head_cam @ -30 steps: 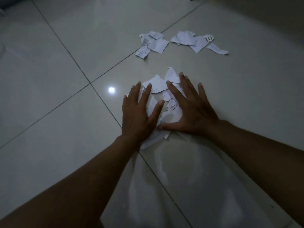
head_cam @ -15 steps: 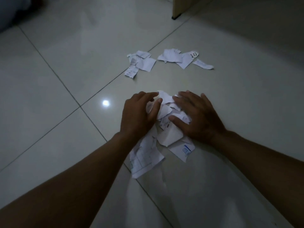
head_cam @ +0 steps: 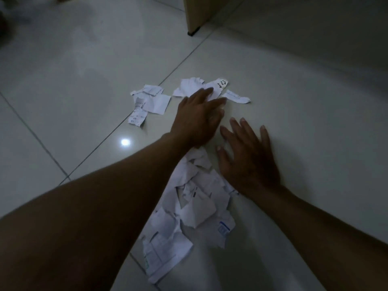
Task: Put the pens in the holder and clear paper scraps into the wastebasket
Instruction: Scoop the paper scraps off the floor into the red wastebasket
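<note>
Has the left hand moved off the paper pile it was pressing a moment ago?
Yes. The left hand has gone forward from the near pile to the far scraps, fingers open.

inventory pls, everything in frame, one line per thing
near scraps: one gathered pile, white, some print, on the floor between the forearms
far left scraps: small cluster, white, one printed slip, on the floor left of the left hand
far right scraps: small cluster, white, one with black marks, partly under the left fingers
strip: 1, white, rightmost, apart from the clusters
floor: pale glossy tiles, dark grout lines, one bright light reflection
furniture: 1, tan panel on a dark foot, top centre
left hand: open, palm down, reaching onto the far right scraps
right hand: open, fingers spread, over bare floor beside the near scraps
</note>
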A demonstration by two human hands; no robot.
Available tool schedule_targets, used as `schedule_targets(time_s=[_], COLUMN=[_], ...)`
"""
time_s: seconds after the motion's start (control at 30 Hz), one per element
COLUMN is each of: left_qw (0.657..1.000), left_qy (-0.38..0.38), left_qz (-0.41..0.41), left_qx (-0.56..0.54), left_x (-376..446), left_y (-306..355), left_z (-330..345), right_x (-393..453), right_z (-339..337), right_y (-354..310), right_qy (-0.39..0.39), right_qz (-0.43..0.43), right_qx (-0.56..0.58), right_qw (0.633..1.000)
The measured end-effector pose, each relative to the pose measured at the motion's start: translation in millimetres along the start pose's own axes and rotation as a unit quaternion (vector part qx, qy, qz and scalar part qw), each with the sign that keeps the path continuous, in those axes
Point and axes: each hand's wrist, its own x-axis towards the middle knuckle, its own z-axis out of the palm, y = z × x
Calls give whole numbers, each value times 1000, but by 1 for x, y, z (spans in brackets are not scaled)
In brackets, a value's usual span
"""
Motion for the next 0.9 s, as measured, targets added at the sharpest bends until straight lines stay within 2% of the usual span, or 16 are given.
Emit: schedule_targets(time_s=[0.07, 0.17, 0.33, 0.5, 0.57, 0.7, 0.8, 0.9], left_qw=[997, 995, 997, 998, 999, 998, 995, 991], left_qy=[-48, -58, -71, -63, -47, 12, 85, 126], left_qz=[-9, -17, -15, -10, -7, 53, 41, 31], left_qx=[53, 81, 40, 9, -15, -30, -35, -25], left_x=[21, 42, 39, -8, -32, -67, -69, -60], left_y=[-4, -2, 3, -8, -11, -15, -16, -24], left_z=[5, 9, 9, -8, -14, -23, -28, -34], right_x=[0, 1, 1, 0, -1, -2, -1, -1], right_z=[0, 0, 0, -1, -2, -5, -8, -7], right_y=[0, -1, -1, -1, -1, -3, -3, -2], right_qy=[-5, -1, 18, 29, 38, 37, 18, 1], right_qz=[5, 7, 11, 15, 11, 1, -10, -31], right_qx=[2, 12, 21, 28, 31, 44, 53, 34], right_qw=[1000, 1000, 1000, 999, 999, 998, 998, 999])
